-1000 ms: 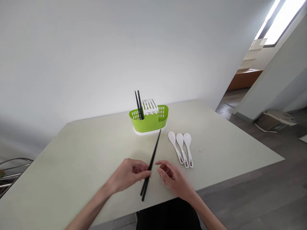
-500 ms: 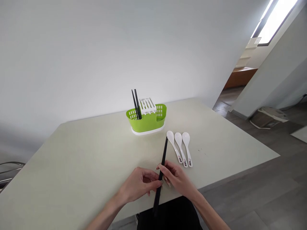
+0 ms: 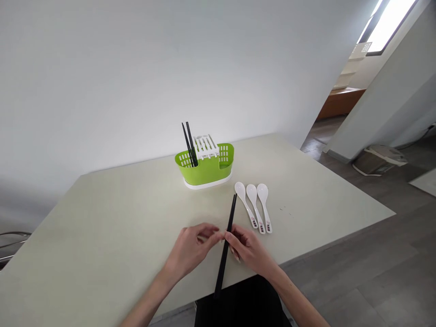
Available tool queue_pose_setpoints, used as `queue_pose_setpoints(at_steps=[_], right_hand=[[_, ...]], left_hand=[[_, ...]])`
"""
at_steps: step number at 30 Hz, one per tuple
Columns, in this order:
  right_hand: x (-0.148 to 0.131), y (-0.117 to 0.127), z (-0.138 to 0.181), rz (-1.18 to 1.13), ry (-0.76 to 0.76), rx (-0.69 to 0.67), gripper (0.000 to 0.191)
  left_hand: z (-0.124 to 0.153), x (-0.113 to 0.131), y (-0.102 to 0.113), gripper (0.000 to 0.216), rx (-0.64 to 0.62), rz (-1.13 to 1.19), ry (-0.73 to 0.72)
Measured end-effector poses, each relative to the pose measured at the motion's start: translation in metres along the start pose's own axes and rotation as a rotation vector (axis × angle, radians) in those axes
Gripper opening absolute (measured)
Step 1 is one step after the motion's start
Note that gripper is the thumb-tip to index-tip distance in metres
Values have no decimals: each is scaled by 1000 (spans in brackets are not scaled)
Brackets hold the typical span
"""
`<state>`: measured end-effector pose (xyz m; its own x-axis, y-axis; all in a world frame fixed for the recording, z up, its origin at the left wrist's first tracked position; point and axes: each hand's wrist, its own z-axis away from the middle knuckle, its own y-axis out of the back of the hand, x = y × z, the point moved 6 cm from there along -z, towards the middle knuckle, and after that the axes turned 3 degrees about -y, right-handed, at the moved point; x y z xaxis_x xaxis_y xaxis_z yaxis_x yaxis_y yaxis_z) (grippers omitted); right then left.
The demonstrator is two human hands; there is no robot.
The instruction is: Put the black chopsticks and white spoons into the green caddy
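My right hand (image 3: 248, 245) is closed round a pair of black chopsticks (image 3: 223, 263) near their middle. They slant over the table's front edge, thin tips pointing away from me and thick ends toward my lap. My left hand (image 3: 192, 247) is just left of them, fingers curved and apart, with its thumb tip close to my right fingertips; whether it touches the chopsticks I cannot tell. Beside the chopstick tips, three white spoons (image 3: 252, 197) lie in a row. Farther back stands a green utensil basket (image 3: 207, 170) with black chopsticks (image 3: 190, 143) upright in its left part.
A white slotted rack (image 3: 206, 147) sits across the middle of the basket, which rests on a white base. The pale table (image 3: 119, 218) meets a white wall (image 3: 153, 81) at the back. On the floor at right is a bin-like container (image 3: 379, 160).
My left hand has loosened from the chopsticks and shifted slightly up and away, its fingers now apart. My right hand still holds them. The view has tilted a little.
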<state>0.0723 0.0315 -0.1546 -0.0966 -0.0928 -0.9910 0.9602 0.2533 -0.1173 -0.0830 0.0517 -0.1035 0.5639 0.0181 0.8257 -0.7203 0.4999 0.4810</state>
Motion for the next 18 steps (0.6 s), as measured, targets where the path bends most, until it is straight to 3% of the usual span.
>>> queue_pose_setpoints(at_steps=[3,9,18], right_hand=[[0,0,0,17,3,4,46],[4,-1,-2,-15,11,26,45],[12,-1,-3,-5,-4,35,47]], left_hand=[[-15,20,6,39,169,-34,-110],[-38,38,-3,28,126,82,-137],[-43,31,-1,38,139,175,-137]])
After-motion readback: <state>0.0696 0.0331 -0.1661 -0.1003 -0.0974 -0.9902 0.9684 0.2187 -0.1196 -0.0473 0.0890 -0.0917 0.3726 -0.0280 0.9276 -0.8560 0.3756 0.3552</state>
